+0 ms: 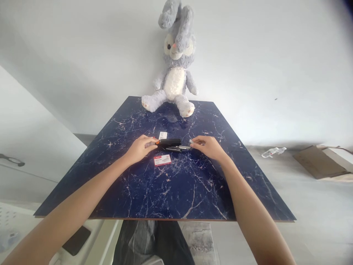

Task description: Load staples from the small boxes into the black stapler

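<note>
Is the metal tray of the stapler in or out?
Out, apparently: the metal tray extends past the black body, toward the right hand.

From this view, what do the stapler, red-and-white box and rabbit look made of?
Stapler: shell probably plastic, smooth black; silvery strip likely metal, shiny. Red-and-white box: likely card, flat printed face. Rabbit: plush fabric, fuzzy pile.
</note>
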The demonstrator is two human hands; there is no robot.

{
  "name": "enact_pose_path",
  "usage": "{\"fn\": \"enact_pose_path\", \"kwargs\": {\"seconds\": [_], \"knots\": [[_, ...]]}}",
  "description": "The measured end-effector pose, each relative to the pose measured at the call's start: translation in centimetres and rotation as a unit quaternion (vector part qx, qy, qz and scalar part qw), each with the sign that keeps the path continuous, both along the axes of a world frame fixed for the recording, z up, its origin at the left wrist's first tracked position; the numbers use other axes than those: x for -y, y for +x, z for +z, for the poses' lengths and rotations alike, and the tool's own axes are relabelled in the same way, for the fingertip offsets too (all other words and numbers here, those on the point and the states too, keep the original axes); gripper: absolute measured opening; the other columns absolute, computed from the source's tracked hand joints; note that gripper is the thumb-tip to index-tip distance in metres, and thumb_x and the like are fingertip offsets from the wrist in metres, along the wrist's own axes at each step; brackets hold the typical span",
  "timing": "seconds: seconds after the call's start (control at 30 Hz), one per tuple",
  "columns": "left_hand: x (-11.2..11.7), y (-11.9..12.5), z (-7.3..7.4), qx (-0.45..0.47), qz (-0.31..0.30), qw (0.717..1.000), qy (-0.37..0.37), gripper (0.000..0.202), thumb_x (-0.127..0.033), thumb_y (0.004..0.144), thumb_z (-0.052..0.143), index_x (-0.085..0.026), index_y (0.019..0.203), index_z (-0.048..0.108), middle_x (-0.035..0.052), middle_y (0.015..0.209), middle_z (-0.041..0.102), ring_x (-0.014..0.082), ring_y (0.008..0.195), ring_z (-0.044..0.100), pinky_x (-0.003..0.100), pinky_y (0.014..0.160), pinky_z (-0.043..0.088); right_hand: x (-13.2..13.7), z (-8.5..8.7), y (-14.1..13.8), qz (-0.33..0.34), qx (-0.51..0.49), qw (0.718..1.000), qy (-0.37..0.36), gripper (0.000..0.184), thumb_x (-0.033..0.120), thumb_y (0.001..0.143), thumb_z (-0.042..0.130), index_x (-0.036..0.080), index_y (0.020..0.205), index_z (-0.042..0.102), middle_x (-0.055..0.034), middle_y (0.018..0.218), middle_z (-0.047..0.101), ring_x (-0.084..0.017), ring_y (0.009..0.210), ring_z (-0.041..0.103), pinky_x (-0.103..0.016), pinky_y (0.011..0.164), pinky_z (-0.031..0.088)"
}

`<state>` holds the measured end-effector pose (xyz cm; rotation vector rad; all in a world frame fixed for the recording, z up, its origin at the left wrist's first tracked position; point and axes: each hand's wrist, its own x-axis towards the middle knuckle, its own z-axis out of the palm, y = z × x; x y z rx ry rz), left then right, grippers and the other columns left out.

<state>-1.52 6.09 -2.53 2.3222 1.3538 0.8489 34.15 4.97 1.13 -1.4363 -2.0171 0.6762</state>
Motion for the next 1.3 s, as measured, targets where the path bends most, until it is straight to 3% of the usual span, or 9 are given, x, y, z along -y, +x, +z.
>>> {"fn": "enact_pose_path", "kwargs": {"seconds": [0.2,0.37,0.53,0.63,0.77,0.87,1.03,1.17,1.3], "knots": [[0.0,0.0,-0.1,0.001,-0.002,1.000,0.003,0.033,-0.050,0.093,0.060,-0.030,0.117,0.072,0.0081,0.113,0.067,0.0254,0.106,0.063,0.043,0.094,0.050,0.2,-1.1,-2.5,0.049,0.041,0.998,0.026,0.021,0.041,0.087,0.066,0.029,0.099,0.078,-0.0018,0.102,0.077,-0.023,0.083,0.070,-0.036,0.079,0.053],[0.2,0.2,0.3,-0.004,-0.004,1.000,0.002,0.031,-0.048,0.093,0.061,-0.030,0.115,0.073,0.0068,0.113,0.069,0.0253,0.103,0.062,0.042,0.092,0.050,0.1,-1.7,-2.4,0.038,0.067,0.997,0.025,0.020,0.041,0.089,0.064,0.031,0.099,0.079,-0.0003,0.101,0.077,-0.024,0.086,0.070,-0.037,0.082,0.053],[0.3,0.3,0.4,-0.003,0.001,1.000,-0.002,0.033,-0.049,0.093,0.061,-0.029,0.117,0.072,0.0075,0.112,0.070,0.0258,0.101,0.063,0.043,0.090,0.050,0.3,-1.3,-2.4,0.042,0.081,0.996,0.014,0.026,0.042,0.088,0.066,0.031,0.109,0.076,-0.0019,0.109,0.076,-0.026,0.088,0.071,-0.037,0.080,0.053],[0.3,0.3,0.3,-0.011,0.001,1.000,0.003,0.034,-0.048,0.092,0.061,-0.029,0.118,0.071,0.0077,0.112,0.070,0.0264,0.102,0.062,0.043,0.090,0.050,0.5,-0.6,-2.0,-0.006,0.096,0.995,0.011,0.038,0.048,0.085,0.070,0.028,0.117,0.070,-0.0049,0.107,0.076,-0.027,0.087,0.071,-0.038,0.077,0.053],[0.5,0.6,0.7,-0.023,0.005,1.000,0.004,0.033,-0.044,0.090,0.063,-0.028,0.118,0.070,0.0077,0.112,0.071,0.0279,0.104,0.061,0.044,0.089,0.051,1.6,0.5,-2.1,-0.089,0.111,0.990,-0.016,0.034,0.048,0.089,0.063,0.024,0.113,0.064,-0.0083,0.094,0.078,-0.031,0.084,0.071,-0.038,0.070,0.049],[0.9,1.0,1.2,-0.016,0.005,1.000,-0.005,0.033,-0.040,0.089,0.065,-0.028,0.119,0.069,0.0071,0.113,0.072,0.0285,0.107,0.060,0.044,0.090,0.050,3.3,0.7,-4.1,-0.076,0.086,0.993,-0.041,0.040,0.040,0.089,0.061,0.023,0.125,0.055,-0.0099,0.099,0.077,-0.032,0.085,0.072,-0.038,0.070,0.050],[1.6,1.6,1.6,0.004,0.021,1.000,-0.012,0.035,-0.034,0.088,0.067,-0.028,0.123,0.065,0.0059,0.111,0.074,0.0280,0.111,0.060,0.044,0.091,0.050,5.4,-0.1,-8.0,-0.028,0.018,0.999,-0.017,0.075,0.031,0.082,0.062,0.024,0.150,0.030,-0.0122,0.123,0.070,-0.034,0.102,0.070,-0.041,0.086,0.051],[1.7,1.7,1.6,0.010,0.015,1.000,-0.016,0.037,-0.032,0.089,0.067,-0.029,0.125,0.063,0.0057,0.112,0.074,0.0278,0.112,0.061,0.045,0.092,0.050,5.2,-0.2,-7.9,-0.013,0.017,1.000,-0.014,0.096,0.036,0.084,0.059,0.022,0.160,0.003,-0.0124,0.128,0.067,-0.036,0.117,0.063,-0.050,0.098,0.048],[1.6,1.7,1.5,0.016,0.021,1.000,-0.015,0.035,-0.033,0.088,0.069,-0.029,0.123,0.064,0.0060,0.111,0.073,0.0276,0.112,0.062,0.043,0.091,0.051,4.4,-0.9,-7.0,0.019,-0.014,1.000,-0.019,0.098,0.035,0.086,0.058,0.023,0.161,-0.003,-0.0128,0.136,0.062,-0.035,0.125,0.059,-0.055,0.105,0.044]]}}
